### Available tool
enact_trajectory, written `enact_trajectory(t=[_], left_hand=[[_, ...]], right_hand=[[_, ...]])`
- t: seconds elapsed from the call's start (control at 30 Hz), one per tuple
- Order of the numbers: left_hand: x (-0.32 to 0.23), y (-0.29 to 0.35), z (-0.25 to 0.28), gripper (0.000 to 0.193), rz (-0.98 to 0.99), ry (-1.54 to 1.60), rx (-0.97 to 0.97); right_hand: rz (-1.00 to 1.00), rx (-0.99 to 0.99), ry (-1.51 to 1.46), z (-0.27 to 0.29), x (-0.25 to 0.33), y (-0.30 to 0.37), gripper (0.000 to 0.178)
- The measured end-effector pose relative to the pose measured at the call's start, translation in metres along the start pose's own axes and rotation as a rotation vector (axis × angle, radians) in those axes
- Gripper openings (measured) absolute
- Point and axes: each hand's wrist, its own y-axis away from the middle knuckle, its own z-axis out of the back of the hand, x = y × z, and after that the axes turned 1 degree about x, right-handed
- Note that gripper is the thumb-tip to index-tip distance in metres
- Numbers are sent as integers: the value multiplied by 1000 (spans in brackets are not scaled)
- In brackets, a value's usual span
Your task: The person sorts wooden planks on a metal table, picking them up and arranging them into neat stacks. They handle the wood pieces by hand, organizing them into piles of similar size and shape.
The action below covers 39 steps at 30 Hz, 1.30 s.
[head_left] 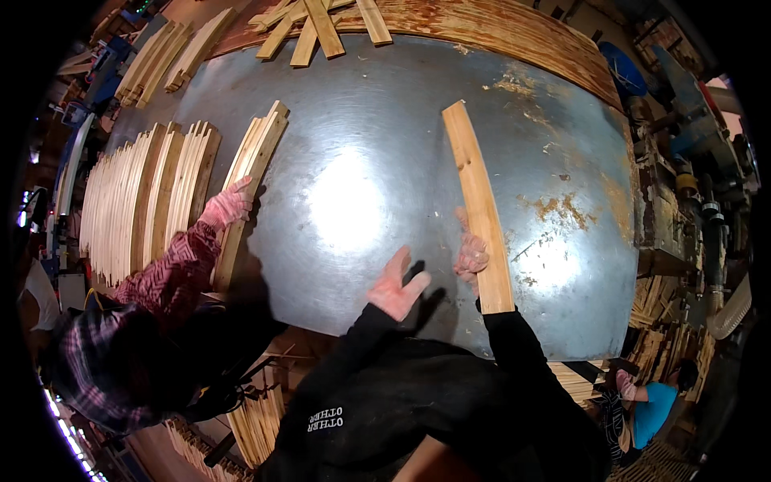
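My right hand (pixel 471 255), in a pinkish glove, is closed round the near part of a wooden board (pixel 475 185). The board is long, narrow and pale, with a dark knot, and points away from me. Part of my right hand lies behind it. Left of that, over the near edge of the metal table (pixel 321 120), my left hand (pixel 397 287) is open, thumb and fingers apart, holding nothing. It wears the same kind of pinkish glove and is apart from the board.
A co-worker's gloved hand (pixel 228 206) at left touches a short row of wood strips (pixel 259 153); more strips (pixel 120 209) stand beside it. Crossed boards (pixel 317 28) lie at the far edge. Sawdust (pixel 562 210) marks the right side. Machinery (pixel 707 201) and another person (pixel 652 410) are at right.
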Motion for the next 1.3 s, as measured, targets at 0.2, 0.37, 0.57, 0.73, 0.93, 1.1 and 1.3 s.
enact_trajectory(t=[0.2,0.37,0.57,0.73,0.93,1.1,1.3], left_hand=[[-49,-56,3,83,-457,-603,-177],[-109,-97,47,76,-905,-1125,-74],[-51,-110,75,31,-568,-1266,567],[43,-123,151,37,179,-1163,164],[123,-169,272,28,614,-919,-466],[173,-183,393,34,464,-1093,-598],[193,-178,476,90,428,-1352,-753]], right_hand=[[-93,-56,209,-27,-12,46,83],[-313,-19,394,-54,-7,75,76],[-529,-455,1018,-46,36,37,42],[216,-907,1402,86,88,21,52],[-204,-583,2151,51,-21,-9,49],[-439,-624,2135,19,-66,-42,51],[-431,-642,2217,22,-73,-48,52]])
